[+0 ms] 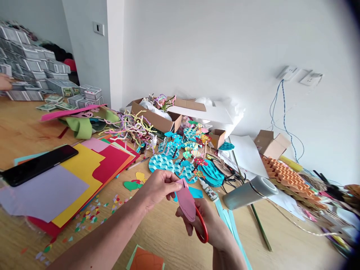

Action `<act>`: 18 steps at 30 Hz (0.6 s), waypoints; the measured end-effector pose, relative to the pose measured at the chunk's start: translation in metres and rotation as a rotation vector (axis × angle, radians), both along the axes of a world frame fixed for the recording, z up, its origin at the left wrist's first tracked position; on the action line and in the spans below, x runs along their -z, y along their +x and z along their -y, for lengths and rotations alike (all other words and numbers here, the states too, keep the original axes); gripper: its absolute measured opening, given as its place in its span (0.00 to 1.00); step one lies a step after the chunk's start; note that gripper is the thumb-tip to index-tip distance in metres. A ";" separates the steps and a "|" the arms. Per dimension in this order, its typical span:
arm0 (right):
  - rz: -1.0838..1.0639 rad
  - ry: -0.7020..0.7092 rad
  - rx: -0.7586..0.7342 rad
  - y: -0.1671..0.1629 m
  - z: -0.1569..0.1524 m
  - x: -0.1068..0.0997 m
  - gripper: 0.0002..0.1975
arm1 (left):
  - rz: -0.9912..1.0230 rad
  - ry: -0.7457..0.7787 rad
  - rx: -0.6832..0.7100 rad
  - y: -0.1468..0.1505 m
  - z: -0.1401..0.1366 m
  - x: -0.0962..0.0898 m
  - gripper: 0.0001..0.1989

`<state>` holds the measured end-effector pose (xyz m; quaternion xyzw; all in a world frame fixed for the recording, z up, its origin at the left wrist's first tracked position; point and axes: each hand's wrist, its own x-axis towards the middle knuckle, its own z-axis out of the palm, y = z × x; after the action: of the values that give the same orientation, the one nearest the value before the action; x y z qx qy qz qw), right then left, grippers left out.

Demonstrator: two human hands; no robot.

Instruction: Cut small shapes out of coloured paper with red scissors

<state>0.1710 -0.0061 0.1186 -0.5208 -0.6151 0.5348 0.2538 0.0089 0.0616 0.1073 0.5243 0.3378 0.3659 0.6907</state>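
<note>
My left hand [161, 184] pinches the upper end of a pink paper piece [186, 198] that has a curved outline drawn on it. Red-handled scissors [202, 229] are in my right hand [207, 217], with a finger loop showing below the paper. The blades are mostly hidden behind the paper, so their opening cannot be made out. Green and yellow paper cutouts [133, 185] lie on the table beyond my left forearm. Below my hands, near the front edge of the view, is an orange paper piece [147, 259] with drawn lines.
Coloured paper sheets [73, 168] with a black phone [39, 165] on top lie at left, paper scraps beside them. Blue wavy paper discs [161, 163], a glue bottle [208, 190] and a grey cylinder [250, 192] stand beyond my hands. Another person's hand [5, 81] shows at far left.
</note>
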 end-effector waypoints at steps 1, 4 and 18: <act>-0.004 0.001 0.002 0.000 0.000 0.000 0.19 | 0.003 0.000 0.003 0.000 0.000 0.000 0.09; -0.008 -0.002 0.001 0.001 0.001 0.002 0.18 | 0.004 0.001 0.009 0.000 0.000 0.001 0.08; 0.005 0.000 0.004 0.002 0.001 0.003 0.17 | 0.011 -0.011 0.012 0.000 -0.001 0.000 0.09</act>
<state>0.1727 -0.0069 0.1158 -0.5235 -0.6145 0.5331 0.2533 0.0084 0.0624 0.1072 0.5205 0.3327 0.3629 0.6976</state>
